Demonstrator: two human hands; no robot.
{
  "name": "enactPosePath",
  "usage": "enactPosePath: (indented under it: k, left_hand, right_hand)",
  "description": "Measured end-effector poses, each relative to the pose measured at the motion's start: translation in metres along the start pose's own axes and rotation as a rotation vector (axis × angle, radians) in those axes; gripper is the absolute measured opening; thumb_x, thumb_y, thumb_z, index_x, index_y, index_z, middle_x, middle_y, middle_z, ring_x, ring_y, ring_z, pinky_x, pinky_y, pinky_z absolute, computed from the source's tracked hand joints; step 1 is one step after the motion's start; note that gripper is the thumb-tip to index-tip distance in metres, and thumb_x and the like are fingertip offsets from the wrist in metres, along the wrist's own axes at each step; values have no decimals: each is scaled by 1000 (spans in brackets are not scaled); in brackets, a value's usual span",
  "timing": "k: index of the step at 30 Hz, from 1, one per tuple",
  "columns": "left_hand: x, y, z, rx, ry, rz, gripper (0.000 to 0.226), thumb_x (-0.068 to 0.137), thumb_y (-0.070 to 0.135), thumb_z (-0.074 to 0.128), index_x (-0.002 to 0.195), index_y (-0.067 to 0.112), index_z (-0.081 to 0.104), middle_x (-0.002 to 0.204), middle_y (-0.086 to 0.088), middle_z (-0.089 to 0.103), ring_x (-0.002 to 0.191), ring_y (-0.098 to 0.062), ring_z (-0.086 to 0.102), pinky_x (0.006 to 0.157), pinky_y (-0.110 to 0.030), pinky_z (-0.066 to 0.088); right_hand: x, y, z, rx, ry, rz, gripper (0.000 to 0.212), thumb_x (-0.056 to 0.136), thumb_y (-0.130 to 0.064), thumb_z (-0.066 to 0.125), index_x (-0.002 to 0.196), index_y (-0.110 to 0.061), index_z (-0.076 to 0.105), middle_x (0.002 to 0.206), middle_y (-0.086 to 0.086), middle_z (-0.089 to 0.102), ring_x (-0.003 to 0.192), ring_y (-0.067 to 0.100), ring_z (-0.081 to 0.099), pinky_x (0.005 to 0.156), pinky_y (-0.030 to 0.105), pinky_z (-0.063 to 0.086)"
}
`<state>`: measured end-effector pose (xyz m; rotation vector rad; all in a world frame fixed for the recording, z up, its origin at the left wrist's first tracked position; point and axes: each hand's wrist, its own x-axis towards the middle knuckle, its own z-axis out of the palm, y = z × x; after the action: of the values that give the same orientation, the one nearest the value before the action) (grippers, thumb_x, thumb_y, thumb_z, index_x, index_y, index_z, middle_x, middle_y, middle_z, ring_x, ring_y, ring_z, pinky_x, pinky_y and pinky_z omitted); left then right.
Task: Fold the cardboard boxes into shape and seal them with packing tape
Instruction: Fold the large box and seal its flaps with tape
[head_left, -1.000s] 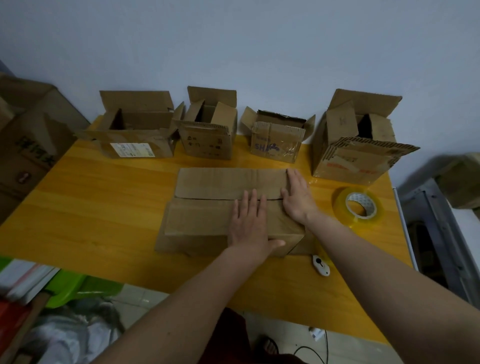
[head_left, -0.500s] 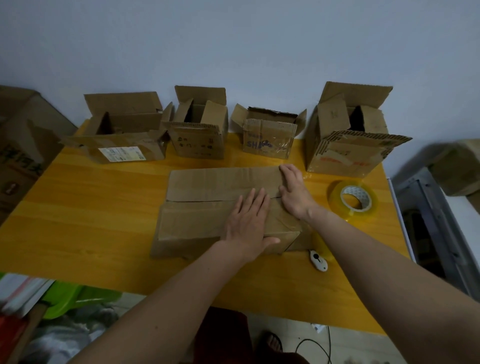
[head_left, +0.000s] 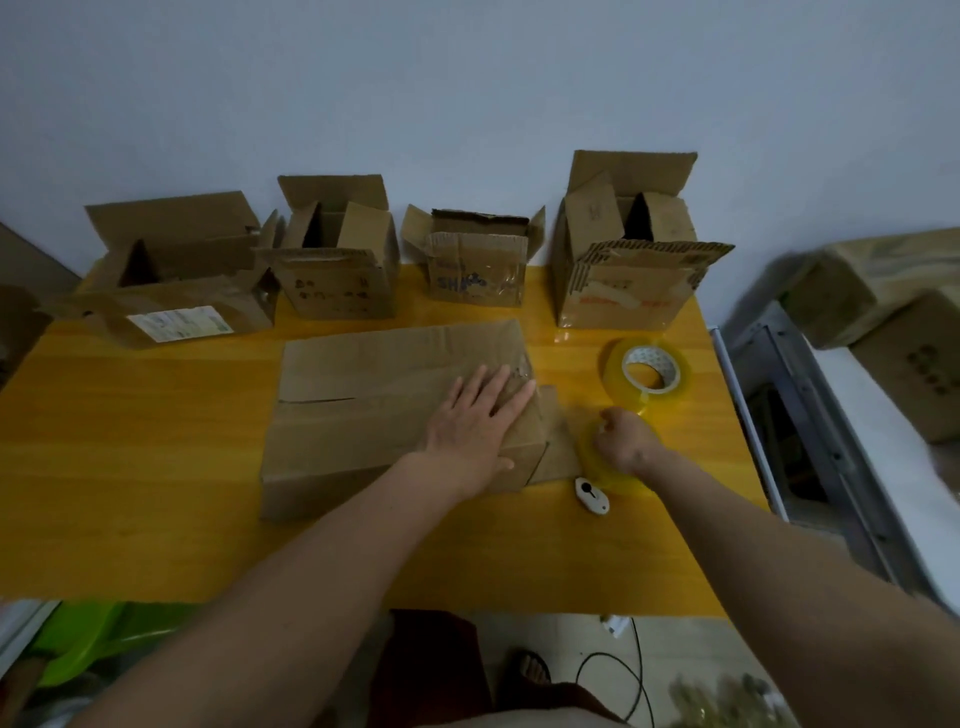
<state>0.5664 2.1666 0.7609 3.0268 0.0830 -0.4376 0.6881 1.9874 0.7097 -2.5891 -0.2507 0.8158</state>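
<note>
In the head view, the left hand (head_left: 475, 423), fingers flat and straight, presses the closed flaps of the box (head_left: 384, 415) at mid-desk, unsealed, while the right hand (head_left: 623, 436) pinches a second tape roll (head_left: 597, 462); four boxes (head_left: 332, 260) along the far edge gape open.

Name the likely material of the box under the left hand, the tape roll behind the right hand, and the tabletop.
Box: matte brown corrugated cardboard; creased flaps.
Tape roll: glossy clear yellowish plastic film on a white core.
Tabletop: smooth orange wood or laminate; faint grain.
</note>
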Motion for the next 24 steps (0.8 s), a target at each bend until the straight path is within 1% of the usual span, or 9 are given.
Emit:
enactPosePath:
  k: [2,4,6,8,12,15,19,22,24]
  left_hand:
    - [1,6,-1,10,-4,-23,91,94,37,55,149,31,-17,159,-4,-20,146,-28,-16,118,-43,-8]
    - [2,13,0,22,2,-60,91,94,26,55,149,29,-18,158,-7,-21,145,-31,-17,116,-41,-10]
    - [2,17,3,24,8,-88,95,93,18,57,149,27,-19,158,-9,-22,145,-32,-19,115,-41,-11]
    - [2,18,5,11,10,-99,96,92,16,58,149,27,-18,158,-8,-22,145,-31,-19,115,-40,-11]
    - [2,12,6,-41,30,-90,92,93,23,56,149,29,-16,158,-5,-20,145,-28,-18,113,-39,-14]
    - [3,11,9,-67,49,-65,93,91,33,58,150,29,-15,159,-4,-19,145,-28,-18,112,-39,-14]
    - [2,8,17,-173,141,-38,93,84,67,46,151,30,-7,160,0,-13,146,-24,-15,112,-38,-12]
    - [4,7,19,-414,253,-64,83,89,60,40,152,27,-2,161,2,4,147,-19,-3,117,-40,0]
    - [5,7,17,-597,319,-109,82,91,48,47,152,25,-2,158,-1,17,145,-19,10,118,-44,13]
  right_hand:
    - [-10,16,10,-189,-86,-5,27,99,-6,36,112,-5,60,107,21,61,110,32,57,70,34,45]
    - [-14,31,22,-297,-94,18,35,99,-6,39,132,-10,48,127,19,53,123,33,48,87,39,46]
    - [-17,43,30,-362,-55,53,42,98,-8,44,139,-13,41,145,14,38,140,32,26,109,48,31]
    - [-20,49,34,-442,-13,22,43,98,-7,43,140,-15,38,149,9,34,144,27,17,112,46,27]
    - [-17,56,30,-516,46,-27,43,96,-2,39,135,-20,44,140,7,47,144,23,21,101,40,40]
    - [-17,56,22,-281,103,-97,51,92,8,39,140,-12,42,137,15,50,138,30,32,99,42,42]
    - [-24,34,0,134,245,-180,35,98,-3,45,133,0,49,133,21,53,124,37,46,99,40,40]
    - [-39,-1,-24,319,309,-322,28,99,-9,47,125,-2,53,120,16,58,115,31,52,91,34,42]
    - [-51,-27,-41,376,316,-457,25,99,-11,47,121,-3,54,116,13,58,111,28,52,91,36,44]
